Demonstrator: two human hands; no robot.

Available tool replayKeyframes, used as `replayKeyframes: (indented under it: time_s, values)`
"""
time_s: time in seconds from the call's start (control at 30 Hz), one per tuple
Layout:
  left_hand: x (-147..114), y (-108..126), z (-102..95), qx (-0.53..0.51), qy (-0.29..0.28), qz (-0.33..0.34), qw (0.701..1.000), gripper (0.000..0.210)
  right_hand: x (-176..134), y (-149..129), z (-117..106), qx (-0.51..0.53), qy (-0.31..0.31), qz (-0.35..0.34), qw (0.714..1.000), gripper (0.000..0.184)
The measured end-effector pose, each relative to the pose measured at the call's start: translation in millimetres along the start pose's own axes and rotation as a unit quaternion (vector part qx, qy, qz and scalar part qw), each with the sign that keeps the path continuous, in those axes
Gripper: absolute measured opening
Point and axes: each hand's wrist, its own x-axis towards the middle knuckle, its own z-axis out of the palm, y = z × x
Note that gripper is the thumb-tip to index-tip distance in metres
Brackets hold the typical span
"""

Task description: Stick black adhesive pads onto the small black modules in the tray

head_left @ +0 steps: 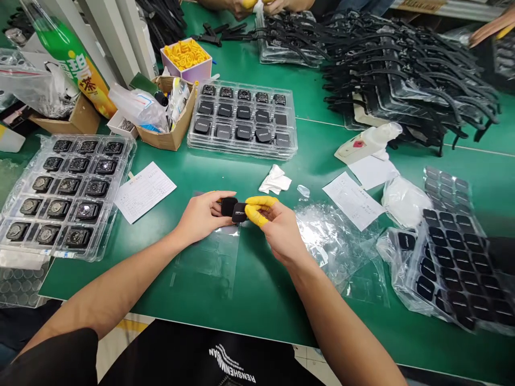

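Over the middle of the green table, my left hand (199, 217) is closed, its fingers gripping a black square watch case (228, 206) by its edge. My right hand (281, 228) wears yellow finger cots on thumb and forefinger, which pinch a black square film (239, 213) with small white lettering. The film partly overlaps the front of the watch case; whether the two touch I cannot tell. Beneath my hands lies a clear plastic sheet (213, 268). Just beyond them is a crumpled white wipe (276, 179).
Clear trays of watch cases stand at left (102, 238) and back (293, 134). Sheets of black films (462, 257), crumpled plastic (333, 246) and a white bottle (368, 142) lie right. Stacked black straps (402, 69) fill the back right. Other people's hands (241, 6) show at the far edge.
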Motion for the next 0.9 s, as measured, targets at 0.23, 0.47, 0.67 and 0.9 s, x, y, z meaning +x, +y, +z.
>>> replayKeyframes:
  time_s: [0.23,0.47,0.67,0.9]
  values:
    - [-1,5,3.7,0.015,-0.016,0.004,1.000,0.058,10,12,18,0.076,0.035,0.053,0.995,0.044]
    - [-1,4,4.5,0.044,-0.012,-0.013,0.999,0.056,10,14,18,0.083,0.047,0.069,0.993,0.043]
    - [-1,4,4.7,0.044,-0.013,-0.013,0.999,0.057,11,15,18,0.078,0.046,0.071,0.993,0.045]
    - [0,4,5.1,0.046,-0.014,-0.011,0.999,0.057,10,18,17,0.067,0.047,0.076,0.994,0.041]
